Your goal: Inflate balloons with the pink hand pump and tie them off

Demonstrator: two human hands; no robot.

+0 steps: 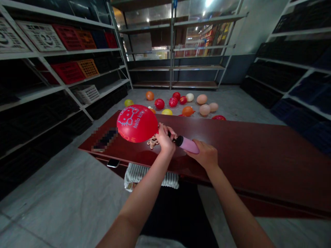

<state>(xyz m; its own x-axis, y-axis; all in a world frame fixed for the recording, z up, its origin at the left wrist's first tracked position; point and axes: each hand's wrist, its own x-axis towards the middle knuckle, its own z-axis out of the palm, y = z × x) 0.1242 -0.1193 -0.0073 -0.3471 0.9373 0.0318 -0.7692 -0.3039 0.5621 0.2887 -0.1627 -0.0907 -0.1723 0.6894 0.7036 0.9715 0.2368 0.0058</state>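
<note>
A red balloon (137, 123) with a Hello Kitty print sits inflated above the dark red wooden table (248, 151). My left hand (165, 139) is shut around the balloon's neck where it meets the black nozzle of a pink hand pump (187, 144). My right hand (204, 155) grips the pump's pink barrel from the near side. Right beside my left hand, a small tan cluster of pieces (153, 142) lies on the tabletop; I cannot tell what they are.
A pixelated dark object (104, 139) lies on the table's left end, and a phone (113, 163) sits below the near edge. A white ribbed object (151, 177) stands beneath. Several coloured balloons (181, 105) lie on the floor beyond, between metal shelves (170, 51) holding crates.
</note>
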